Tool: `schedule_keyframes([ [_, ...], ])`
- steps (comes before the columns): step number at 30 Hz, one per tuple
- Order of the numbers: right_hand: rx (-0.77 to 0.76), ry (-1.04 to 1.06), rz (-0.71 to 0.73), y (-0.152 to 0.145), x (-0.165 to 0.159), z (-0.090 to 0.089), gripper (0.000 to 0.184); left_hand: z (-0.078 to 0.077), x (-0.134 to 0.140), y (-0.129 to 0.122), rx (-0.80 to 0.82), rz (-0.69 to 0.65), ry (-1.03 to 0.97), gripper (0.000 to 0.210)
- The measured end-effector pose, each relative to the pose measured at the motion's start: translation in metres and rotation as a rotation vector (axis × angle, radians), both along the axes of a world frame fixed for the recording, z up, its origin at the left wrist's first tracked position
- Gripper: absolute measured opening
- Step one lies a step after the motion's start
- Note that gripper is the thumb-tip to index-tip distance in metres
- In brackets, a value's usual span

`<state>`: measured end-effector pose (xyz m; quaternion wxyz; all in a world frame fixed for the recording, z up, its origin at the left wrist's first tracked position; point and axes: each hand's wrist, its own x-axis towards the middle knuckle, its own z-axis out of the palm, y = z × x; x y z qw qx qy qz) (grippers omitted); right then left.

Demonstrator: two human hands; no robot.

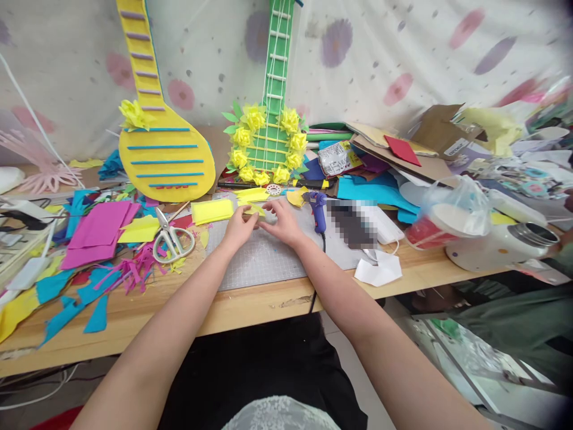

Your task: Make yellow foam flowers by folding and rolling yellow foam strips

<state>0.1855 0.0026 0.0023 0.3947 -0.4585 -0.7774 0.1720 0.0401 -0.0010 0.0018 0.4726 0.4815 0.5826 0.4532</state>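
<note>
Over the grey cutting mat, a small piece of yellow paper is pinched between both of my hands. My left hand has thumb and fingers closed on its near side. From the other side my right hand grips it with curved fingers, which partly hide it. A stack of yellow paper strips lies left of my hands, and more yellow paper lies just beyond them. To the right stands a purple glue gun. White-handled scissors rest at the left.
Behind the mat lean a yellow lute-shaped craft and a green one ringed with yellow paper flowers. Magenta paper and blue scraps cover the left. A plastic-wrapped cup and white flask stand right. The table's front edge is near me.
</note>
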Motion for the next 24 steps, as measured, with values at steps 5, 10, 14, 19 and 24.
schedule_keyframes([
  [5,0.056,-0.268,-0.052,-0.002,-0.006,-0.001,0.026,0.001,0.008,-0.016,-0.053,-0.033,-0.217,0.051],
  [10,0.011,-0.376,-0.131,-0.005,-0.016,0.0,0.02,-0.002,0.009,-0.018,-0.028,-0.075,-0.182,0.058],
  [14,-0.012,-0.371,-0.171,-0.004,-0.016,0.0,0.02,-0.007,-0.009,-0.01,0.027,-0.124,0.03,0.054],
  [19,-0.022,-0.323,-0.213,0.001,-0.011,-0.005,0.021,0.0,-0.035,-0.01,0.268,0.012,0.611,0.054],
  [24,-0.011,-0.324,-0.214,0.003,-0.009,-0.008,0.021,0.003,-0.035,-0.015,0.385,-0.054,0.785,0.046],
])
